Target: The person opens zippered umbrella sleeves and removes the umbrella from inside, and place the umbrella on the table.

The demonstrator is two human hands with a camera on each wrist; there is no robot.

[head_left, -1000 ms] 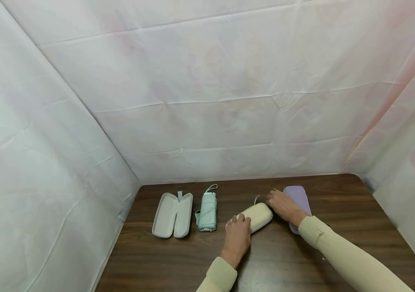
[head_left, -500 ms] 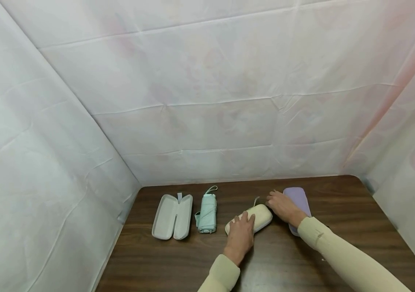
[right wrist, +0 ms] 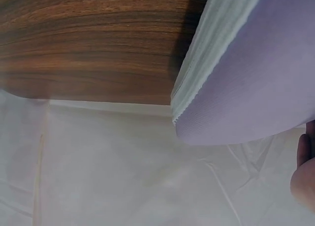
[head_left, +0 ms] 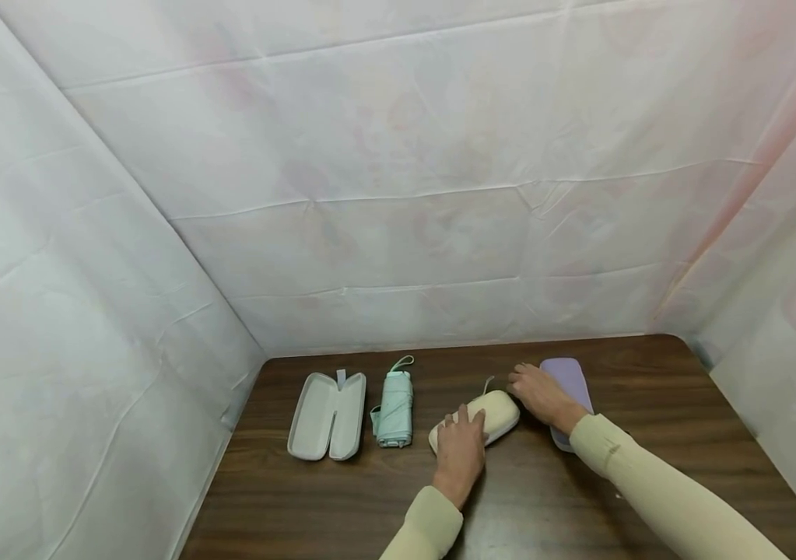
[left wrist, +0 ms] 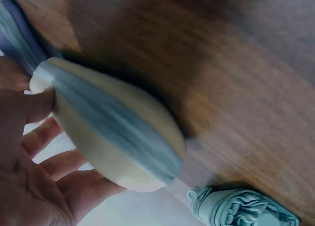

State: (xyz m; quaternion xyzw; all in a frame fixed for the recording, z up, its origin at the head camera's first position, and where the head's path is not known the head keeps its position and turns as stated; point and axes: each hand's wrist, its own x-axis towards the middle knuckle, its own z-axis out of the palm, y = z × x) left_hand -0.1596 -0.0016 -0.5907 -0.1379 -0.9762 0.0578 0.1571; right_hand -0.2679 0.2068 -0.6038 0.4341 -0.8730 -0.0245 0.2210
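A cream zip case (head_left: 499,410) with a grey-blue zip band lies slantwise on the table. My left hand (head_left: 461,455) grips its near end, thumb on the right side and fingers over the top. In the left wrist view the thumb and fingers (left wrist: 86,189) of that hand sit around the cream case (left wrist: 113,130). My right hand (head_left: 543,397) is at the far right end of the cream case, close to a small strap (head_left: 488,383); whether its fingertips pinch anything is hidden. Partly under the right hand and wrist lies a purple zip case (head_left: 569,381).
A folded mint umbrella (head_left: 395,408) with a wrist loop lies left of the cream case. Further left, a pale grey case (head_left: 327,416) lies spread open. Hanging pale sheets (head_left: 369,233) enclose the back and sides of the wooden table (head_left: 299,505).
My left hand has shifted slightly to the right and further onto the cream case. The right hand stays in almost the same place, and the other things have not moved.
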